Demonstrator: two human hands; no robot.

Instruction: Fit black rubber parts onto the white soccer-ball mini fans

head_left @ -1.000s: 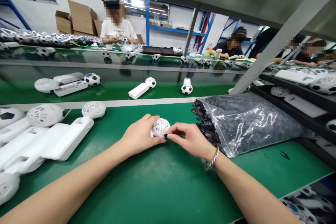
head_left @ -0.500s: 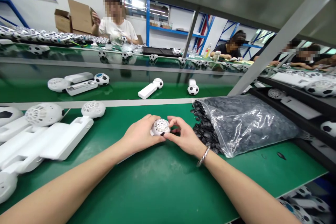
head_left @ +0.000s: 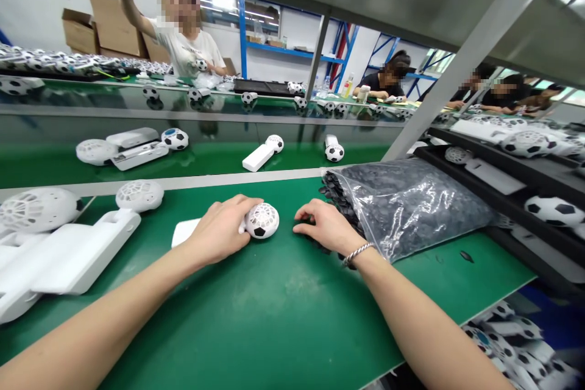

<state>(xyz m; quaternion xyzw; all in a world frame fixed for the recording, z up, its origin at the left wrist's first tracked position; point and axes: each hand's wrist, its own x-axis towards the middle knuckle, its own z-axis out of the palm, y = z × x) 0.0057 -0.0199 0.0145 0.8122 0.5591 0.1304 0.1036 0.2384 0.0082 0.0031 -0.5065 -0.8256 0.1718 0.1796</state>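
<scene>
Head view: left hand [head_left: 223,228] closed around white device [head_left: 264,221] with football-patterned head, on green table [head_left: 283,323]; head juts past fingers, handle shows at opposite side of hand. Right hand [head_left: 326,228], twisted bracelet [head_left: 359,253] at wrist, half open just right of device, thumb and forefinger apart, nothing visible between them. Clear bag [head_left: 420,210] of black pieces [head_left: 336,192] lies near right hand. More white devices [head_left: 89,250] rest at left. Beyond, co-worker [head_left: 198,52] in white shirt, one arm raised.

One clear bag [head_left: 414,204], one bracelet [head_left: 358,253], one ball-headed device [head_left: 264,219] in the left grip [head_left: 223,226]
</scene>
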